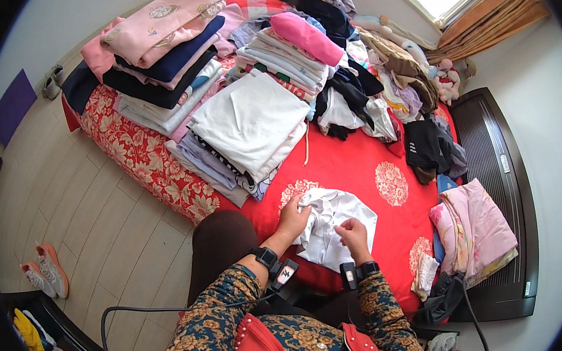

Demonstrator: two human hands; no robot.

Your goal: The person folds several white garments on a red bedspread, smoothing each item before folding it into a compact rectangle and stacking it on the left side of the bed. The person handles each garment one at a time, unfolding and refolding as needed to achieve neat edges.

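A crumpled white satiny garment (332,211) lies on the red bedspread (345,162) right in front of me. My left hand (295,219) grips its left edge, thumb on top, with bunched cloth under the fingers. Over the garment's right part, my right hand (354,236) has thumb and fingertips pinched together at the cloth. Just beyond, a folded white garment (251,120) tops a stack of folded clothes.
Tall folded piles, one topped by pink fabric (162,23), another by a bright pink roll (306,39), stand farther back. Loose clothes (353,89) heap toward the headboard (492,157). Folded pink bedding (473,229) sits at right. A black cable (147,309) crosses my left forearm.
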